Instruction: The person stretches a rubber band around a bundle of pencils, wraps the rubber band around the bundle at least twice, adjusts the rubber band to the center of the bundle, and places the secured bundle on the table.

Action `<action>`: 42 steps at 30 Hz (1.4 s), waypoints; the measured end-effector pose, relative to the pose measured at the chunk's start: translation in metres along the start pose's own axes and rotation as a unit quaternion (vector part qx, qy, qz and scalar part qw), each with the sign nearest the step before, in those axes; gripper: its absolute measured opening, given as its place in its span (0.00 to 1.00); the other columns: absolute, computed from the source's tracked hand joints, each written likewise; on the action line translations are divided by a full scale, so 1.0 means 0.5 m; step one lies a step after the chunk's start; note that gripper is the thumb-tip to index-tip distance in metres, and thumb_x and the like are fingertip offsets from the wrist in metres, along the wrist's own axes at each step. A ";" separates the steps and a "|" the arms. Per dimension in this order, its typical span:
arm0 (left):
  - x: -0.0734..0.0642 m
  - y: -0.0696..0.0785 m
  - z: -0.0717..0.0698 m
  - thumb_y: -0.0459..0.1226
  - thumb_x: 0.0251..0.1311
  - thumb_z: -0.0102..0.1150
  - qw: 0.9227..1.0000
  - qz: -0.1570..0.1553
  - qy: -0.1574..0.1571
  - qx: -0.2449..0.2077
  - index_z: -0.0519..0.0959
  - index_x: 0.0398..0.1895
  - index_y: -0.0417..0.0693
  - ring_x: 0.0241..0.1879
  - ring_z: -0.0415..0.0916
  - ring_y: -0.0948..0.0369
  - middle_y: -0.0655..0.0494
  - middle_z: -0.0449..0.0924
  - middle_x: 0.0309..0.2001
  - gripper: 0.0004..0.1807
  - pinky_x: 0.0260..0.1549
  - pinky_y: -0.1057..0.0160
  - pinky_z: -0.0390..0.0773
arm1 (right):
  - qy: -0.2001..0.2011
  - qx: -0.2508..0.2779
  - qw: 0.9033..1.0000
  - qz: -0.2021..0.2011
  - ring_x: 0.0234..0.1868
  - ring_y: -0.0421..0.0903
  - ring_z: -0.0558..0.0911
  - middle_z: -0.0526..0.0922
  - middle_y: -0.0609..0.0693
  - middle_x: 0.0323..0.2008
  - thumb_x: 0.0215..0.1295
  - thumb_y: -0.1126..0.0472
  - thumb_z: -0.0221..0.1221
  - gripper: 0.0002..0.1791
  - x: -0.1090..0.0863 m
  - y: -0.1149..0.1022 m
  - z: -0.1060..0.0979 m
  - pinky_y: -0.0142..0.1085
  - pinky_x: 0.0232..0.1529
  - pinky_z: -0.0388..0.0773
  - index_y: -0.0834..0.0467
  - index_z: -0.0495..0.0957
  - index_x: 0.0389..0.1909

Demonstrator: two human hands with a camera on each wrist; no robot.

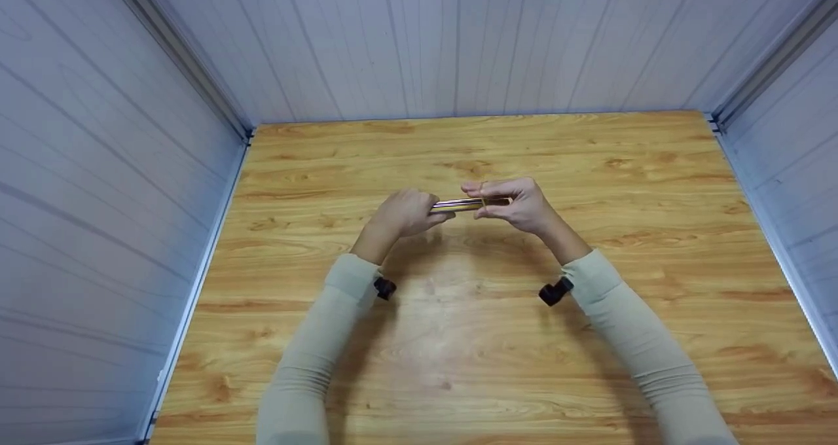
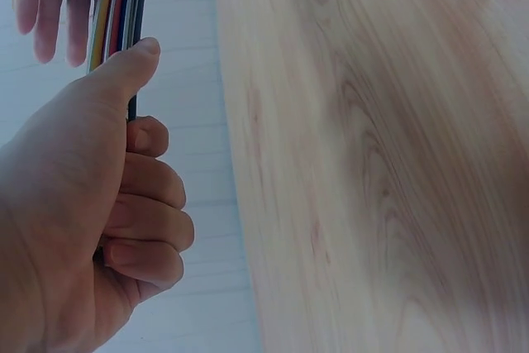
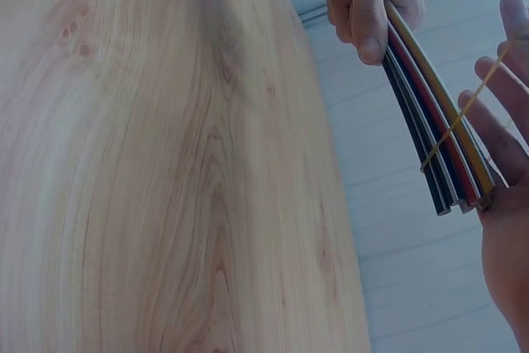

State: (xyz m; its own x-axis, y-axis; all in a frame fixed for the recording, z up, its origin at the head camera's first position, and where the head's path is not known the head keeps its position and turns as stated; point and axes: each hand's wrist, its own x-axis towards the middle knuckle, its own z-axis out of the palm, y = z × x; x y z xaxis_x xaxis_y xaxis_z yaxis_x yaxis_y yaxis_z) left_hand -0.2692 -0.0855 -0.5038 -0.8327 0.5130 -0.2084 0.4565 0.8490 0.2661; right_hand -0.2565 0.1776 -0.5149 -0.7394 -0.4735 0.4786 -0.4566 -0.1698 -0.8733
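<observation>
A bundle of long, thin pencils (image 1: pixel 456 205) in yellow, red, dark blue and black is held above the table. My left hand (image 1: pixel 407 213) grips one end, fingers curled round it and thumb along the side in the left wrist view. A thin yellow rubber band (image 3: pixel 453 128) crosses the other end of the pencils (image 3: pixel 438 113) and stretches to the fingers of my right hand (image 1: pixel 520 203). Those fingers are straight and spread in the right wrist view, with the pencil ends close to the palm. The left hand hides the bundle's far end.
The wood-grain table (image 1: pixel 445 366) lies beneath both hands. Pale panel walls (image 1: pixel 425 46) enclose it at the back, left and right. A small black camera (image 1: pixel 555 292) sits at the right wrist and another black camera (image 1: pixel 385 288) at the left.
</observation>
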 end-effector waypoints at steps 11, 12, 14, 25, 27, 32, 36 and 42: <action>-0.006 0.004 -0.001 0.59 0.85 0.56 1.000 0.016 -0.009 -0.002 0.79 0.33 0.50 0.27 0.68 0.59 0.59 0.70 0.26 0.26 0.34 0.57 0.71 | -0.028 -0.031 0.999 -0.020 0.66 0.38 0.90 0.92 0.43 0.62 0.59 0.73 0.79 0.25 -0.007 -0.017 -0.017 0.33 0.65 0.87 0.79 0.86 0.55; -0.007 0.004 0.000 0.60 0.85 0.56 1.000 0.015 -0.010 -0.002 0.80 0.34 0.50 0.27 0.68 0.59 0.59 0.70 0.26 0.26 0.35 0.57 0.72 | -0.030 -0.038 0.999 -0.021 0.66 0.36 0.90 0.92 0.42 0.62 0.58 0.72 0.80 0.25 -0.007 -0.019 -0.017 0.31 0.67 0.85 0.78 0.86 0.56; -0.008 0.003 0.002 0.59 0.85 0.56 1.000 0.010 -0.012 -0.007 0.81 0.35 0.49 0.27 0.68 0.59 0.59 0.71 0.26 0.26 0.35 0.57 0.72 | -0.038 -0.047 0.998 -0.022 0.66 0.36 0.90 0.92 0.43 0.62 0.58 0.71 0.80 0.26 -0.008 -0.021 -0.017 0.30 0.66 0.85 0.78 0.86 0.56; -0.014 -0.031 -0.008 0.60 0.85 0.56 0.999 -0.034 0.024 -0.034 0.68 0.26 0.54 0.25 0.64 0.60 0.60 0.64 0.23 0.29 0.31 0.58 0.67 | -0.112 -0.086 0.981 -0.133 0.68 0.41 0.89 0.91 0.63 0.60 0.57 0.70 0.81 0.25 -0.025 -0.053 0.018 0.34 0.71 0.83 0.70 0.90 0.57; -0.015 -0.035 -0.012 0.61 0.85 0.55 0.998 -0.041 0.031 -0.037 0.68 0.26 0.55 0.25 0.63 0.60 0.60 0.62 0.23 0.29 0.31 0.58 0.67 | -0.121 -0.089 0.977 -0.155 0.68 0.43 0.89 0.91 0.63 0.60 0.59 0.66 0.81 0.25 -0.025 -0.058 0.023 0.35 0.71 0.83 0.69 0.90 0.57; -0.014 -0.035 -0.015 0.60 0.85 0.55 0.997 -0.044 0.039 -0.059 0.68 0.26 0.54 0.24 0.62 0.60 0.60 0.63 0.22 0.29 0.29 0.59 0.66 | -0.106 -0.165 0.957 -0.212 0.71 0.49 0.88 0.90 0.68 0.59 0.61 0.56 0.82 0.29 -0.023 -0.064 0.033 0.36 0.74 0.81 0.65 0.90 0.61; -0.012 -0.030 -0.011 0.59 0.85 0.56 0.992 -0.040 0.046 -0.109 0.68 0.25 0.55 0.23 0.62 0.62 0.62 0.63 0.21 0.29 0.28 0.62 0.65 | -0.079 -0.290 0.917 -0.261 0.76 0.54 0.84 0.88 0.68 0.65 0.62 0.43 0.80 0.39 -0.025 -0.062 0.041 0.37 0.81 0.75 0.66 0.87 0.66; -0.013 -0.030 -0.004 0.57 0.86 0.55 0.978 -0.044 0.079 -0.186 0.65 0.20 0.58 0.19 0.57 0.64 0.64 0.60 0.18 0.31 0.26 0.62 0.62 | -0.055 -0.385 0.878 -0.278 0.87 0.49 0.70 0.81 0.66 0.75 0.66 0.29 0.72 0.52 -0.031 -0.055 0.047 0.35 0.87 0.66 0.63 0.78 0.78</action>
State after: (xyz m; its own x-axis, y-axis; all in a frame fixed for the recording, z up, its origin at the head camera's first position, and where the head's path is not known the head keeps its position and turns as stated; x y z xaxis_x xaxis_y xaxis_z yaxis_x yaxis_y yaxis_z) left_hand -0.2715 -0.1018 -0.5046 -0.9150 0.3892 -0.1066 0.2594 0.7697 0.5833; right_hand -0.2210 0.1692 -0.5005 -0.2627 -0.5904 0.7632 -0.9627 0.2138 -0.1660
